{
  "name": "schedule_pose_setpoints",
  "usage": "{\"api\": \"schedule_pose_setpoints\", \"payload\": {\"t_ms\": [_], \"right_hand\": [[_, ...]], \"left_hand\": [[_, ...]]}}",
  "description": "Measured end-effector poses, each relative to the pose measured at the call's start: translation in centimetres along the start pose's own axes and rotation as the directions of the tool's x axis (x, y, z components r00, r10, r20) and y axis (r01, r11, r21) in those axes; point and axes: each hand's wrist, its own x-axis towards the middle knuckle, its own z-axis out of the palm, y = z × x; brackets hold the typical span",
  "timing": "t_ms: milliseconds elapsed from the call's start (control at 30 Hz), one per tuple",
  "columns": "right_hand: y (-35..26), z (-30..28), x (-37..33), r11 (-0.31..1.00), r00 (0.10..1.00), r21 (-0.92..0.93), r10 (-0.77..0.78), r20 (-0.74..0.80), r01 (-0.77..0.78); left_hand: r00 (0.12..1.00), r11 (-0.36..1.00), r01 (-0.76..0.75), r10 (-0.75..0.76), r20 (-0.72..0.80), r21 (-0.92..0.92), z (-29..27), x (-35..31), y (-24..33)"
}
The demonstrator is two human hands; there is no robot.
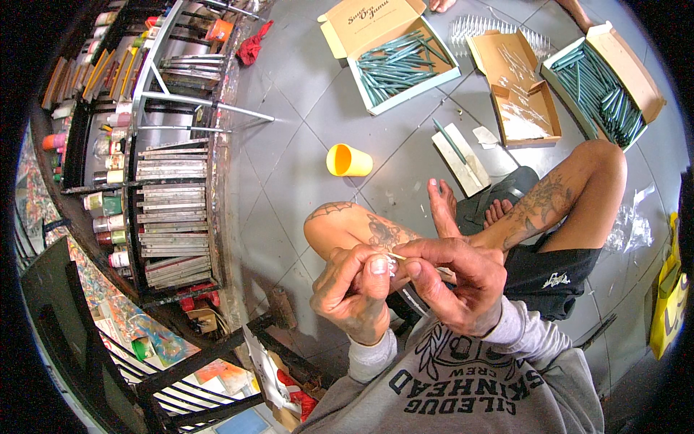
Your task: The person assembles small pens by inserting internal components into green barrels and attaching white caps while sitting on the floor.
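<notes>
In front of my lap both hands meet at the fingertips. My left hand is closed in a pinch, with small white, shiny bits at its thumb and forefinger. My right hand pinches the end of a thin pale stick-like piece that reaches toward the left fingers. Its exact kind is too small to tell, and the fingers hide part of it. Beyond my feet, a long whitish board lies on the floor with a dark green pen-like stick on it. A yellow cup lies tipped on its side.
Open boxes of dark green sticks stand at the far middle and far right. Between them, a cardboard box holds thin clear pieces. Another person's hand shows at the top. A crowded shelf lines the left; a yellow bag is right.
</notes>
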Motion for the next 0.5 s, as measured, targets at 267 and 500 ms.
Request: {"api": "schedule_pose_setpoints", "payload": {"t_ms": [267, 500], "right_hand": [[-0.22, 0.0, 0.05, 1.0, 1.0, -0.004, 0.0, -0.002, 0.0], [-0.2, 0.04, 0.09, 1.0, 1.0, 0.014, -0.009, -0.003, 0.009]], "left_hand": [[1.0, 1.0, -0.014, 0.014, -0.024, 0.002, 0.35, 0.1, 0.22], [0.999, 0.998, -0.027, 0.025, 0.032, 0.062, -0.12, 0.13, 0.45]]}}
